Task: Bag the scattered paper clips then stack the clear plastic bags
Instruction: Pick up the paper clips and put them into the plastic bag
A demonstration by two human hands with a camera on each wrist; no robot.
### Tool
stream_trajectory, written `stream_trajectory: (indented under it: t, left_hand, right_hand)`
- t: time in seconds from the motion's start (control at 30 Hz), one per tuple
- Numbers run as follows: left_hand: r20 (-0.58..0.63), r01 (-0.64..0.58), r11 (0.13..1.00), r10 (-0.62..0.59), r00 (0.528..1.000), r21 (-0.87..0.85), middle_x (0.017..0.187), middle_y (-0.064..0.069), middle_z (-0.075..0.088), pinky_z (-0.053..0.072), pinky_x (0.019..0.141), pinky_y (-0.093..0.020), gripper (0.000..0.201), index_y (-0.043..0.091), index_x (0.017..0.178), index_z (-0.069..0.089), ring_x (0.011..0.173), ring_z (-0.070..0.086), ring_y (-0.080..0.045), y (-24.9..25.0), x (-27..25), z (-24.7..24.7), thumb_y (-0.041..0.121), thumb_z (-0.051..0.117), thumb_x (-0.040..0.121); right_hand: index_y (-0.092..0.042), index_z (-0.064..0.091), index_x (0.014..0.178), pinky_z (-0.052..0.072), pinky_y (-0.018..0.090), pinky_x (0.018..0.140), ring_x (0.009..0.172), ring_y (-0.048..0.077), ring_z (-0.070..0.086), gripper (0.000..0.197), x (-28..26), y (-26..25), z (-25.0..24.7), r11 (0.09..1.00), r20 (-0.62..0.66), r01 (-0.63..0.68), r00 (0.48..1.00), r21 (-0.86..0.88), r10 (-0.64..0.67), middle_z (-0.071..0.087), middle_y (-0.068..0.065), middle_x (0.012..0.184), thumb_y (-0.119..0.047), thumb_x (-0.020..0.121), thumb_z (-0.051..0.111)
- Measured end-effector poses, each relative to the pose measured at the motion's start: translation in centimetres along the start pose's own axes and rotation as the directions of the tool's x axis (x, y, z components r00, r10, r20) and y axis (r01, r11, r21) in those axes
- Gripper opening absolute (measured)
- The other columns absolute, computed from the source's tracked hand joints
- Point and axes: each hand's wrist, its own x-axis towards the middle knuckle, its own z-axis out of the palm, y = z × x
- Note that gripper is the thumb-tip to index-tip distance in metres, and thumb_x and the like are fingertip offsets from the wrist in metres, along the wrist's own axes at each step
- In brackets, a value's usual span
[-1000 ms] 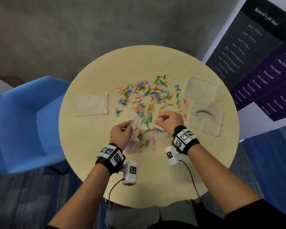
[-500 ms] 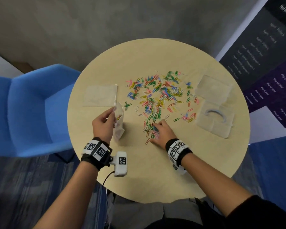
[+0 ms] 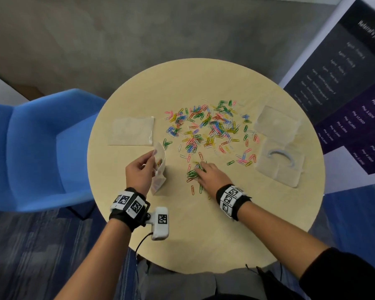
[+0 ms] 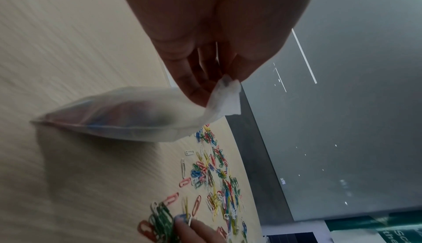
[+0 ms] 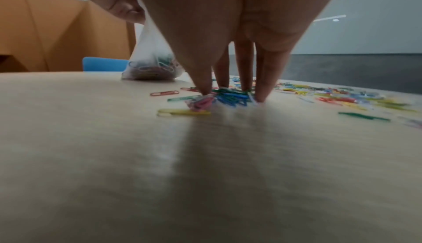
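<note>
On the round pale wooden table, near its front left, the left hand pinches the top corner of a small clear plastic bag, thumb and fingertips clamped on the rim, the bag hanging with its base resting on the wood and a few clips already inside. Just to its right, the right hand is down on the near fringe of the scattered coloured paper clips, fingers straight and tips planted around a small bunch of mostly green ones; they press and rake rather than close on anything. That bunch lies right of the bag's mouth, with bare table between them, so I'd say the coming move is a gather and a short carry leftward to the opening, which faces up and slightly toward the pile. The right hand is plainly the nearer one to the clips. Beyond, the main scatter spreads across the table's middle. A flat empty clear bag sits behind the left hand, two more clear bags at the right edge. Plenty of clips remain; stacking looks a long way off.
</note>
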Motion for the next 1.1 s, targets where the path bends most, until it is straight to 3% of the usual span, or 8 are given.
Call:
stream_trajectory:
  t: [0.2, 0.33, 0.43, 0.57, 0.67, 0.77, 0.97, 1.1]
  left_hand:
    - [0.049, 0.023, 0.999, -0.025, 0.999, 0.032, 0.079, -0.012, 0.068, 0.053, 0.078, -0.035, 0.020, 0.015, 0.110, 0.073, 0.063, 0.056, -0.012, -0.8, -0.3, 1.9, 0.014, 0.061, 0.093]
    - [0.084, 0.031, 0.996, -0.038, 0.996, 0.085, 0.090, -0.010, 0.073, 0.056, 0.083, -0.040, 0.019, 0.021, 0.106, 0.075, 0.072, 0.060, -0.017, -1.4, -0.5, 3.0, 0.015, 0.063, 0.092]
    - [0.094, 0.035, 0.992, -0.047, 0.994, 0.125, 0.076, -0.001, 0.072, 0.056, 0.082, -0.040, 0.017, 0.021, 0.104, 0.075, 0.065, 0.060, -0.015, -2.1, -0.8, 3.6, 0.016, 0.064, 0.091]
    - [0.116, -0.006, 0.985, -0.014, 0.993, 0.175, 0.075, 0.004, 0.070, 0.053, 0.062, -0.015, 0.019, 0.011, 0.108, 0.073, 0.053, 0.060, 0.003, -2.7, -1.4, 4.4, 0.014, 0.063, 0.093]
    - [0.145, -0.009, 0.983, -0.019, 0.989, 0.186, 0.071, -0.003, 0.068, 0.050, 0.057, -0.015, 0.020, 0.009, 0.110, 0.072, 0.053, 0.059, -0.004, -2.7, -1.7, 5.1, 0.012, 0.061, 0.094]
    - [0.178, -0.012, 0.976, -0.027, 0.984, 0.218, 0.067, -0.005, 0.067, 0.050, 0.061, -0.025, 0.022, 0.008, 0.111, 0.072, 0.055, 0.058, -0.013, -2.5, -1.8, 5.7, 0.013, 0.059, 0.095]
    - [0.175, -0.049, 0.967, 0.004, 0.985, 0.251, 0.070, -0.007, 0.070, 0.057, 0.068, -0.034, 0.022, 0.009, 0.109, 0.073, 0.060, 0.062, -0.020, -2.2, -1.5, 5.4, 0.012, 0.057, 0.095]
    - [0.227, -0.134, 0.942, 0.064, 0.972, 0.308, 0.085, -0.005, 0.076, 0.060, 0.076, -0.040, 0.024, 0.017, 0.112, 0.073, 0.071, 0.068, -0.018, -2.1, -1.5, 5.1, 0.021, 0.059, 0.093]
  right_hand:
    - [-0.005, 0.066, 0.114, 0.051, 0.037, 0.085, 0.101, 0.030, 0.058, 0.029, 1.0, 1.4, -0.7, 0.999, 0.005, 0.038, 0.999, 0.026, -0.038, 0.061, 0.012, 0.108, 0.001, 0.089, 0.053]
    - [-0.010, 0.075, 0.104, 0.052, 0.027, 0.087, 0.095, 0.025, 0.066, 0.022, 1.3, 3.1, -1.4, 0.920, -0.089, -0.192, 0.968, 0.341, 0.235, 0.071, 0.007, 0.101, -0.010, 0.091, 0.058]
    - [-0.011, 0.078, 0.095, 0.049, 0.010, 0.078, 0.081, 0.009, 0.068, 0.014, 0.4, 4.6, -1.2, 0.484, 0.009, -0.353, 0.815, 0.801, 0.580, 0.073, -0.001, 0.090, -0.009, 0.083, 0.072]
    - [0.008, 0.068, 0.103, 0.059, 0.023, 0.077, 0.086, 0.022, 0.070, 0.019, -0.7, 4.6, -2.0, -0.473, 0.378, -0.134, 0.798, 0.871, 0.469, 0.070, 0.022, 0.099, 0.009, 0.085, 0.063]
    - [0.009, 0.064, 0.103, 0.059, 0.022, 0.075, 0.087, 0.023, 0.069, 0.019, -0.9, 3.0, -3.8, -0.676, 0.387, -0.080, 0.866, 0.732, 0.317, 0.069, 0.021, 0.096, 0.013, 0.089, 0.054]
    - [0.008, 0.067, 0.100, 0.059, 0.023, 0.077, 0.080, 0.020, 0.072, 0.018, -0.5, 0.5, -5.3, -0.657, 0.341, -0.124, 0.916, 0.743, 0.213, 0.072, 0.017, 0.090, 0.013, 0.088, 0.055]
    - [0.004, 0.072, 0.093, 0.059, 0.026, 0.078, 0.076, 0.026, 0.070, 0.016, 0.9, -2.2, -6.0, -0.261, 0.280, -0.213, 0.925, 0.941, 0.255, 0.069, 0.026, 0.098, 0.013, 0.081, 0.065]
    - [-0.004, 0.069, 0.114, 0.056, 0.035, 0.089, 0.094, 0.025, 0.070, 0.036, 2.0, -3.1, -6.9, 0.255, 0.274, -0.350, 0.917, 0.902, 0.289, 0.070, 0.016, 0.112, 0.009, 0.081, 0.062]
